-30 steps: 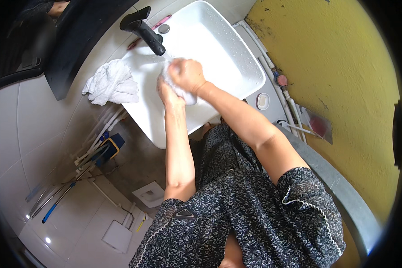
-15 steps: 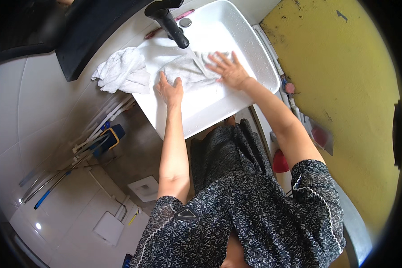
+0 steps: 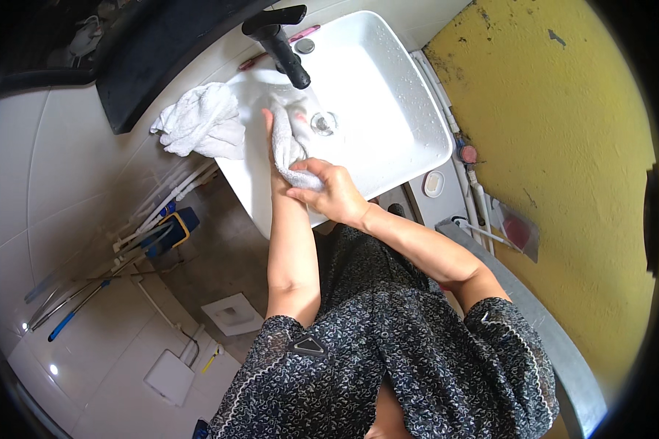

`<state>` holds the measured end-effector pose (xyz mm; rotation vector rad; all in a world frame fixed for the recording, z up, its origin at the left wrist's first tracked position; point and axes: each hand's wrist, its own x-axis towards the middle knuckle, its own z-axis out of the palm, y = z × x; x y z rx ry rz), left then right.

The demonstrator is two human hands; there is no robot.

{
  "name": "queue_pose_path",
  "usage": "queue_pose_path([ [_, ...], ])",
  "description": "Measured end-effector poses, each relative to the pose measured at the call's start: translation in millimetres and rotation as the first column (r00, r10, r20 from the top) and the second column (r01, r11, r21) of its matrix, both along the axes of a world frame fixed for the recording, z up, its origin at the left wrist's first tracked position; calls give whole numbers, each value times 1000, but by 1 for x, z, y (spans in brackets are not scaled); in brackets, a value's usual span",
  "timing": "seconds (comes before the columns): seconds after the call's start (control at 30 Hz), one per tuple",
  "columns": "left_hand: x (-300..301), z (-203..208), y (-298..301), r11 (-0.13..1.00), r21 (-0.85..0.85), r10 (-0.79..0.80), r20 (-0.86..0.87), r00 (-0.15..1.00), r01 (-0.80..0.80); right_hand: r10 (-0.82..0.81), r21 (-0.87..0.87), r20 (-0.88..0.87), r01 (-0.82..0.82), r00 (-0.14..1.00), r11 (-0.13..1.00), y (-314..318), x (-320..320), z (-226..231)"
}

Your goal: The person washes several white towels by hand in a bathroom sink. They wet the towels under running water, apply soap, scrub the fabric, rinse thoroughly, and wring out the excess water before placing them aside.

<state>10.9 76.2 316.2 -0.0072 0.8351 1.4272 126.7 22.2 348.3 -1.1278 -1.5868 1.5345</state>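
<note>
Here's the white cloth, bunched lengthwise inside the white basin, and the right hand has its near end pinched between thumb and fingers! The left hand lies against it, fingers mostly hidden, so I can't tell their grip. Drain just right, black faucet above, second white towel over the left rim.
</note>
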Motion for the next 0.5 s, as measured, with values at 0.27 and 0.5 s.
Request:
queue_pose_path([
  [0.27, 9, -55, 5, 944, 328, -46, 214, 976, -27, -160, 358, 385, 13, 909, 934, 71, -10, -11],
  [0.5, 32, 6, 1, 994, -87, 11, -478, 878, -60, 45, -220, 567, 99, 822, 971, 122, 45, -88],
])
